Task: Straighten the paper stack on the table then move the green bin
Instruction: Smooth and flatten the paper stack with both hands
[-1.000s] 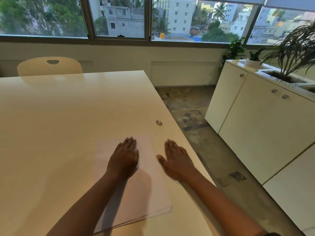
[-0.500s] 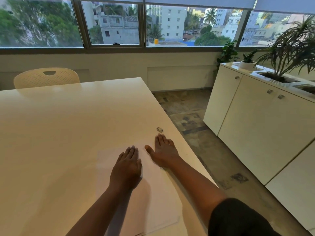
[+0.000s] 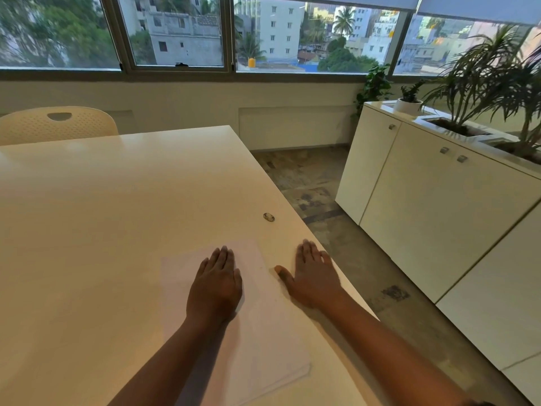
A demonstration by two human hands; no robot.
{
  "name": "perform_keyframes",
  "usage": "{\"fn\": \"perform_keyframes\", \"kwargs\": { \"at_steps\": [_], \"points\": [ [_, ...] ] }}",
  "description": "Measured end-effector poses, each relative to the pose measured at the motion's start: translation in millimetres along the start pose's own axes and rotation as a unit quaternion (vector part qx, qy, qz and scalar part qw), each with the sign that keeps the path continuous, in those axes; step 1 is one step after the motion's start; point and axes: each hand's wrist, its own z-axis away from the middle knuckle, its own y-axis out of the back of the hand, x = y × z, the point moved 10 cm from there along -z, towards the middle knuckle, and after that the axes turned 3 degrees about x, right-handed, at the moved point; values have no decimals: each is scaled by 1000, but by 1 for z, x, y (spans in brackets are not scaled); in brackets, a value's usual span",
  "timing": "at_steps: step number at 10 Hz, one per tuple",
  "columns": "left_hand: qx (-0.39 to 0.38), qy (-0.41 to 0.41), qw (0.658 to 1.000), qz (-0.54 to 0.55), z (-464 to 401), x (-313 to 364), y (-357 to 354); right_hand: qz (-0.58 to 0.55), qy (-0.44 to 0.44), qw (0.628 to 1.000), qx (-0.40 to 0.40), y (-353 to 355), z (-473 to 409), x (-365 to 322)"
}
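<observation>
A white paper stack (image 3: 263, 341) lies on the cream table (image 3: 102, 230) near its right edge. My left hand (image 3: 215, 285) rests flat on the stack's upper half, fingers straight. My right hand (image 3: 313, 276) lies flat on the bare table just right of the stack, thumb at the paper's right edge, fingers straight and pointing away from me. No green bin shows in view.
A small oval metal fitting (image 3: 268, 217) sits in the table beyond the paper. A cream chair (image 3: 58, 123) stands at the far left end. White cabinets (image 3: 424, 206) with potted plants (image 3: 494, 83) line the right side across a strip of floor.
My right hand slid from the stack's top right corner back down and right onto the bare table beside the paper. My left hand stayed on the stack.
</observation>
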Motion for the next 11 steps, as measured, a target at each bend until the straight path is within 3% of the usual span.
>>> {"fn": "perform_keyframes", "kwargs": {
  "at_steps": [1, 2, 5, 6, 7, 8, 11],
  "points": [
    [-6, 1, 1000, 2, 0, -1, 0, -30, 66, 997, 21, 10, -24, -40],
    [-13, 2, 1000, -2, 0, 0, 0, -39, 76, 996, 4, 12, -46, -56],
    [-20, 8, 1000, 0, -1, 0, 0, 20, -12, 1000, 4, 8, -3, 4],
    [-19, 8, 1000, -6, 0, 2, 2, -7, 25, 1000, 7, 13, 33, 2],
    [-17, 9, 1000, -3, 0, 3, 3, -68, 165, 984, 21, 6, 93, -26],
    [-14, 5, 1000, -5, 0, 4, 4, -82, 239, 968, -1, -11, 126, -33],
    [-18, 6, 1000, 0, 2, 4, 5, -30, 196, 979, 37, -9, 51, 8]
  ]
}}
